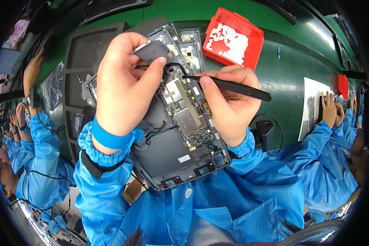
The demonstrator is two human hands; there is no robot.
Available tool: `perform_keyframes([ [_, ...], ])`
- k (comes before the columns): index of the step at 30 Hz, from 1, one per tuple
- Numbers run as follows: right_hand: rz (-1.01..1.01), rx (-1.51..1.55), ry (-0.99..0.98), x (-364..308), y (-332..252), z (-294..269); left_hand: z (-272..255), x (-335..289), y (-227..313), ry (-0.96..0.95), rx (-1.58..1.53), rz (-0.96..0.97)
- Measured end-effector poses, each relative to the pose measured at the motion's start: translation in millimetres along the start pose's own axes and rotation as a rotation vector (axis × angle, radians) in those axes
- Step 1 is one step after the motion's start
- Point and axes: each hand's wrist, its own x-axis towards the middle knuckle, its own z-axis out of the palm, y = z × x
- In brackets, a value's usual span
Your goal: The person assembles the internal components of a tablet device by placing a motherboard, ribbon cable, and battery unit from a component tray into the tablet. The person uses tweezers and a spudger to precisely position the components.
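An opened tablet housing (156, 151) with a circuit board (190, 119) along its right side lies tilted in front of me. My left hand (123, 88), with a blue wrist strap, is closed on a small dark grey flat cover piece (155, 51) above the housing's far end. Between my right hand's (230, 107) thumb and fingers is a pair of black tweezers (244, 89). Its tips point left, at the board's upper end, close to a black cable there. Whether the tips grip anything is too small to tell.
Other opened housings (191, 49) lie just beyond. A red bin (256, 45) of small white pieces stands at the far right of them. A dark compartment tray (76, 53) is on the left. Co-workers sit on both sides; a black device with a cable (265, 133) is near my right wrist.
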Motion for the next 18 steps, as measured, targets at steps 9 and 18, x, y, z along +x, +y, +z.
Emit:
perform_keyframes([
  [9,-0.051,-0.017,-0.027,1.8,4.4,-0.5,-3.2,0.5,2.4,-0.02,0.06,-0.028],
  [18,-0.206,-0.115,-0.033,5.4,10.7,-1.8,-1.4,2.1,-5.1,0.019,0.212,-0.043],
])
